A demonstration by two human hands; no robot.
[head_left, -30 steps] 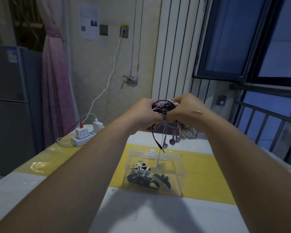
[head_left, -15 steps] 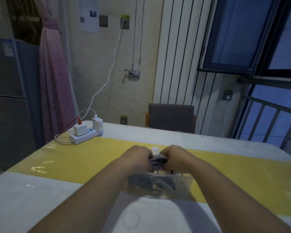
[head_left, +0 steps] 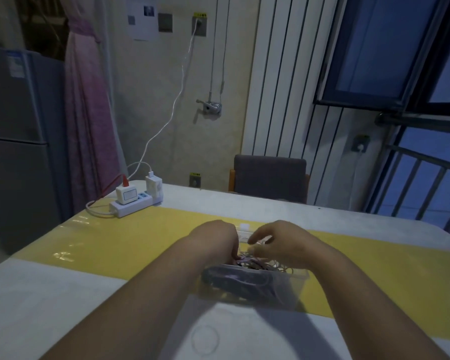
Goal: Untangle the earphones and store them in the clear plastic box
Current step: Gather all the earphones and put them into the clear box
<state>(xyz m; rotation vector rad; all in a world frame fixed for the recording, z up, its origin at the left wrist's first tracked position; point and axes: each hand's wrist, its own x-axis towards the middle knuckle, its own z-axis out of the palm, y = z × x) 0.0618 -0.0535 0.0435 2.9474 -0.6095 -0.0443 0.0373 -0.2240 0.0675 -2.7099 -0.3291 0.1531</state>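
1. Earphones (head_left: 255,263) lie bundled in the top of the clear plastic box (head_left: 250,287), directly beneath both hands.
2. Left hand (head_left: 216,239) is curled, fingertips pressing the cords at the box's left end.
3. Right hand (head_left: 278,242), fingers loosely spread, hovers over the right half, pinching nothing visible.
4. Box's long axis runs left-right across the tabletop (head_left: 63,294); both hands are equally near.

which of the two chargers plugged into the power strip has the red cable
The wider white charger at the strip's left end; a red cable rises from it. The taller charger beside it has a white cable.
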